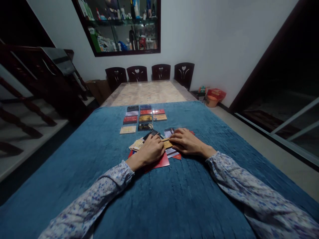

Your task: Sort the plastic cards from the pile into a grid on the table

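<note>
A loose pile of plastic cards lies under both hands on the blue cloth. My left hand [151, 150] rests palm down across the pile's left part, its fingers laid over the cards. Under it a red card [163, 160], a black card [151, 133] and cream cards [137, 145] stick out. My right hand [187, 142] lies palm down on the right part, fingertips touching a gold card with a dark stripe [166, 143]. White-and-black cards [171, 153] show beneath that one. Both thumbs are mostly hidden, and neither hand grips a card that I can see.
Beyond the pile, several cards stand in rows, among them a cream card [128, 129], a black card [145, 126] and a red card [130, 119]. The blue cloth [99, 146] covers the near table. Dark chairs [137, 73] line the far end.
</note>
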Demonstrator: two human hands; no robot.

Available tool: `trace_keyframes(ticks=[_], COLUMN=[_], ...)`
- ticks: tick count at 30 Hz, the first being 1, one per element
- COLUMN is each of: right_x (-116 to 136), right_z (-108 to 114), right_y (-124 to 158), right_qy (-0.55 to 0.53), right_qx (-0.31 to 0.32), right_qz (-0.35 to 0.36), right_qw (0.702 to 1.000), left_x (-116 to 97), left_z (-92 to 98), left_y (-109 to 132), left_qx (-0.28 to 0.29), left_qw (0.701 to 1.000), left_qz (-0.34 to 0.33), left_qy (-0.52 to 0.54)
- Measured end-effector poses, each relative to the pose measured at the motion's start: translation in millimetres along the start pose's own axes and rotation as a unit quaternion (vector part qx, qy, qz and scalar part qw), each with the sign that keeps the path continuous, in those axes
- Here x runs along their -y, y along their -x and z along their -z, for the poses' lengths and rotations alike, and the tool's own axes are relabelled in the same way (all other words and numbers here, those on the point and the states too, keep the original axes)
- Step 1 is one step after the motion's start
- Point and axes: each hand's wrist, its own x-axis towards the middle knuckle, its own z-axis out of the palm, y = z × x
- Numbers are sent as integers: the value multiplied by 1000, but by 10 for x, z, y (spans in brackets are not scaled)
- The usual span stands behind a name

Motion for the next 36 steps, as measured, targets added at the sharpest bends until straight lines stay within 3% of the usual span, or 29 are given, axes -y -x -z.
trace_keyframes(ticks=[15,25,36], right_x=[-131,-129,-138], right_z=[-175,-187,-272], right_y=[-8,-47,-90], right_qy=[-16,-117,-94], right_qx=[-103,-92,-70], right_qz=[-41,-118,-111], right_qw=[994,982,987], left_x=[120,340,382], left_z=[174,7,-89], left_y=[-18,-24,-7], left_qx=[-17,-80,-111], left_qw=[1000,992,984], left_qz=[-1,27,26], left_qy=[16,91,135])
